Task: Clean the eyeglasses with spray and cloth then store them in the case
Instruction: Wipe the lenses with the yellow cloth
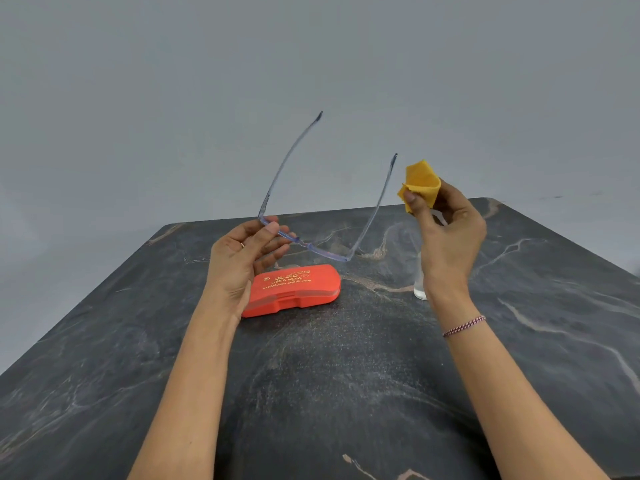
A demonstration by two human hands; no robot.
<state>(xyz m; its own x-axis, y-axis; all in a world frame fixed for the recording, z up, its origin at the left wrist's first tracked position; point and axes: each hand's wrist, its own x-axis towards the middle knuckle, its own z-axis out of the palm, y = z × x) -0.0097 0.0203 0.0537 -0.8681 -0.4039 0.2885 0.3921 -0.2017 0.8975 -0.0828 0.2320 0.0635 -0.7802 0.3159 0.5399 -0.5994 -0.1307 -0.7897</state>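
Note:
My left hand [239, 261] pinches the left end of the eyeglasses [325, 252], a thin clear bluish frame held above the table with both temple arms unfolded and pointing up and away. My right hand [446, 237] is raised to the right of the glasses and grips a folded yellow cloth [420, 183] between thumb and fingers, apart from the frame. An orange glasses case [294, 289] with gold lettering lies shut on the table below my left hand. A clear spray bottle [420, 289] stands behind my right wrist, mostly hidden.
The dark marble table [346, 375] with pale veins stretches from the near edge to a far edge just behind the hands. A plain grey wall [311, 81] rises beyond it.

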